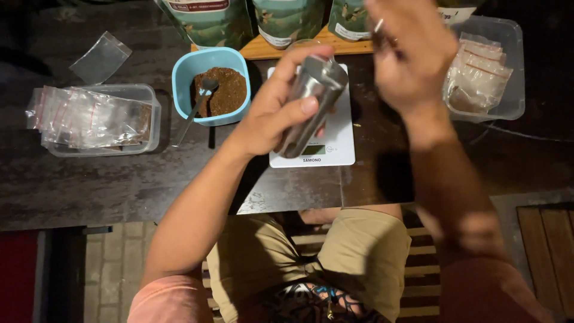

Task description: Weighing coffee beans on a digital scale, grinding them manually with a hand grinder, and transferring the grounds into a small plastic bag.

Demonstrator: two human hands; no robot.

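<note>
A steel grinder (311, 104) tilts above a white scale (335, 143), held around its middle by the left hand (275, 113), fingers and thumb wrapped closed on the cylinder. Its top end points up and to the right, toward the right hand (412, 54), which is raised over that end and blurred; a thin metal piece shows between its fingers, but whether the hand is clenched cannot be told. Left of the scale stands a blue bowl (185, 72) of brown grounds with a spoon (197, 101) in it. Further left, a clear tub (152, 107) holds small plastic bags; another tub (514, 60) at right holds filled ones. Green pouches (287, 21) line the table's far edge.
</note>
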